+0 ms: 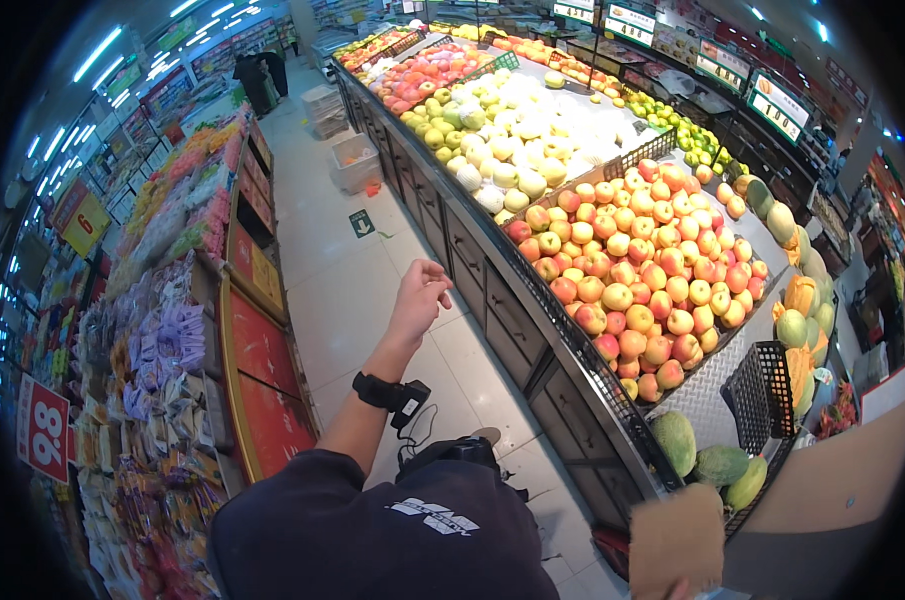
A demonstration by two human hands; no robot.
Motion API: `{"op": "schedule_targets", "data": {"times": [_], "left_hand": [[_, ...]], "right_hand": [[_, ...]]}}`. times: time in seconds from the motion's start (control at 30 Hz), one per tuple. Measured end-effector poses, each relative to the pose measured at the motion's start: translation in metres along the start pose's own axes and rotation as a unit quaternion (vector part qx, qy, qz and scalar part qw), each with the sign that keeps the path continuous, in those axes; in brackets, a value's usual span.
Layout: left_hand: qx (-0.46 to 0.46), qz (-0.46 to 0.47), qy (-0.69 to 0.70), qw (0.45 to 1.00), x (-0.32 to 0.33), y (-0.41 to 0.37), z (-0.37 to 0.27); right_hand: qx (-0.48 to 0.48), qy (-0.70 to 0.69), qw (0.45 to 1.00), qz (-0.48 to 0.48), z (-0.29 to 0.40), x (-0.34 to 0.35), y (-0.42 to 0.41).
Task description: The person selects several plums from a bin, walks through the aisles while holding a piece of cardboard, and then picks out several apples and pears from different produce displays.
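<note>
My left hand (424,289) hangs over the tiled aisle floor, fingers loosely curled and nothing visible in it; a black strapped device (394,395) is on its wrist. At the bottom right, my right hand (679,589) shows only its fingertips, on the lower edge of a piece of brown cardboard (676,536). The cardboard is beside the corner of the fruit stand. Red-yellow apples (640,277) are heaped on the stand, with pale green fruit (520,142) behind them. Green melons (721,465) lie near the cardboard, beside a black plastic basket (760,390).
A long fruit stand (452,217) with dark drawers borders the aisle on the right. Shelves of packaged snacks (160,360) line the left. Plastic bins (355,159) stand on the floor ahead, and people (261,79) are farther off. A beige surface (835,472) lies at the right.
</note>
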State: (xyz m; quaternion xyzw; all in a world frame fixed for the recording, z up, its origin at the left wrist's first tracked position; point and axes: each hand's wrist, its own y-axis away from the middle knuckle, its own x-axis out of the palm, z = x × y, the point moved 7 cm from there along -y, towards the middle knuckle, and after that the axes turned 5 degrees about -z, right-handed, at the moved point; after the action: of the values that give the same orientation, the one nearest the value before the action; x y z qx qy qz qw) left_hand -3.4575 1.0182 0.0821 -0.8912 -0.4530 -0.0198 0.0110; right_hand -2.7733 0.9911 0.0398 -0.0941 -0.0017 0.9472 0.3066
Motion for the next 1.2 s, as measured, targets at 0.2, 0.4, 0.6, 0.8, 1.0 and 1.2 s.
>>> {"op": "schedule_targets", "data": {"times": [0.2, 0.4, 0.6, 0.8, 1.0, 1.2], "left_hand": [[0.022, 0.012, -0.080, 0.996, -0.023, 0.010, -0.008], [0.086, -0.050, -0.172, 0.980, -0.089, -0.001, -0.014], [0.042, -0.108, -0.105, 0.988, -0.189, -0.020, 0.009], [-0.025, -0.084, -0.091, 0.992, -0.290, -0.084, 0.047], [-0.075, -0.182, 0.004, 0.980, -0.474, -0.109, 0.058], [-0.058, -0.269, -0.005, 0.961, -0.584, -0.119, 0.055]], "right_hand": [[-0.035, -0.144, 0.980, 0.135, 0.015, 0.052, -0.002], [0.082, -0.012, 0.982, 0.170, 0.002, 0.123, 0.040], [0.161, -0.137, 0.945, 0.250, 0.019, 0.192, 0.057], [0.228, -0.164, 0.837, 0.471, 0.007, 0.337, 0.136], [0.315, -0.223, 0.833, 0.396, 0.005, 0.496, 0.282], [0.361, -0.543, 0.432, 0.623, 0.098, 0.626, 0.393]]}}
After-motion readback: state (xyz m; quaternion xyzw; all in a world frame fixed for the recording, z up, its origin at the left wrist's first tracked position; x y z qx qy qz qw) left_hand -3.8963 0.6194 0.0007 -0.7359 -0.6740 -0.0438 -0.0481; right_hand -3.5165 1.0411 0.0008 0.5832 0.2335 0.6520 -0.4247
